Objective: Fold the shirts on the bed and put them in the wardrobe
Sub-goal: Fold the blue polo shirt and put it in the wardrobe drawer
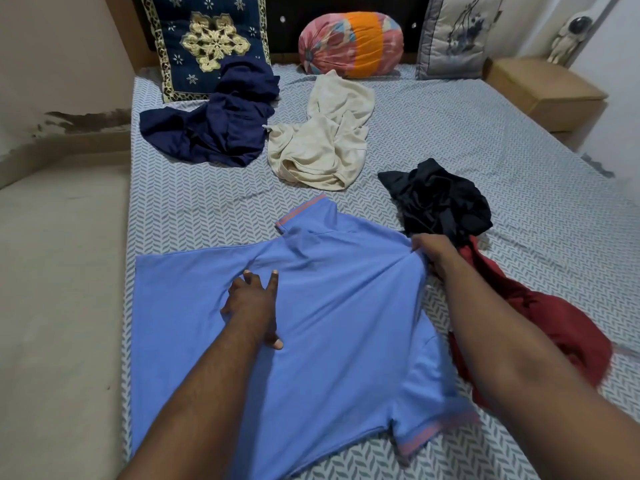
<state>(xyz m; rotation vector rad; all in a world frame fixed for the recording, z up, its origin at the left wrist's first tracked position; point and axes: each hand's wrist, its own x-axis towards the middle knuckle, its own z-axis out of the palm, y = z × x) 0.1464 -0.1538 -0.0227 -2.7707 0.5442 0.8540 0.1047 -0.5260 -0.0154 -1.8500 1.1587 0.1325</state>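
My left hand (pixel 254 303): fingers spread wide, flat on the middle of the blue shirt (pixel 346 323), pressing it to the bed (pixel 485 133).
My right hand (pixel 436 254): fingers curled onto the blue shirt's right shoulder edge, pinching the cloth there.
Blue shirt: spread across the near part of the bed, collar toward the headboard, not yet folded. The near sleeve looks blurred and rucked up.
Neighbours: the red shirt (pixel 554 323) lies under my right forearm, touching the blue shirt's right edge. The black shirt (pixel 440 199) sits just beyond my right hand.
Further off: the cream shirt (pixel 325 143) and the navy shirt (pixel 214 126) are crumpled, well apart from this one.
Risk, snagging: my right fingers are so close to the red and black cloth that I could catch some of it and drag it into the fold.
Risk, skewed fold: if my left palm slips, the whole shirt will slide on the sheet and the crease will run crooked.
Risk, hidden wrinkle: folding over that rucked sleeve would trap a lump.
Wardrobe: not in view.
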